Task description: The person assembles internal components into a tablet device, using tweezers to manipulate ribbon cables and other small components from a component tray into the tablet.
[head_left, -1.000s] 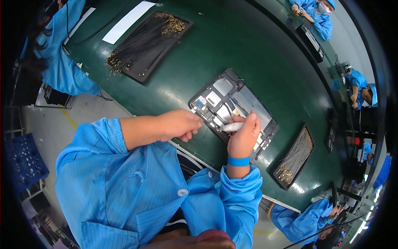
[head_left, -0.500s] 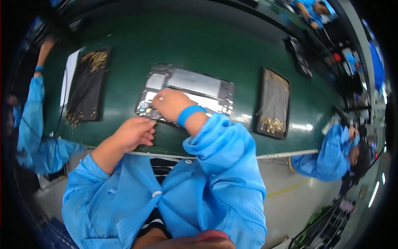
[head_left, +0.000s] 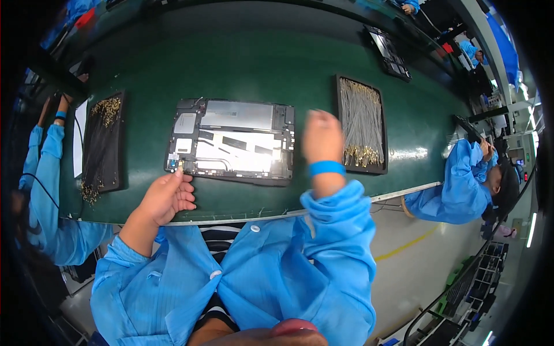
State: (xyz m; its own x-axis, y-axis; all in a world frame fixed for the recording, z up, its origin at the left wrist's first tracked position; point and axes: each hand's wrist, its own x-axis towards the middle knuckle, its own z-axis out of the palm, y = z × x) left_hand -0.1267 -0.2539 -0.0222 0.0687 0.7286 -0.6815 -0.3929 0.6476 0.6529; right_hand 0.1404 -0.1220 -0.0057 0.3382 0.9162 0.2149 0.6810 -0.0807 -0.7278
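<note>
An opened tablet [head_left: 236, 151] lies flat on the green table, its silver panels, flat cables and boards exposed. My left hand [head_left: 167, 196] is at its near left corner, fingers curled and thumb tip on a small gold-coloured part [head_left: 180, 164] there. My right hand [head_left: 324, 138], with a blue band on the wrist, is off the tablet, between it and a black tray [head_left: 385, 164] on the right. Motion smears its fingers, so what they hold, if anything, is not visible. Grey thin cables [head_left: 362, 118] with gold ends fill that tray.
Black cables [head_left: 103, 144] with gold ends lie in another dark tray [head_left: 119, 167] at the left, beside a white sheet [head_left: 79, 141]. Another tablet-like device [head_left: 389, 55] rests at the far right. Co-workers in blue sit on the left [head_left: 52, 196] and right [head_left: 447, 196].
My right hand has lifted off the tablet and moved right toward the tray of grey cables. My left hand stays by the tablet's near left corner. The whole view has shifted slightly.
</note>
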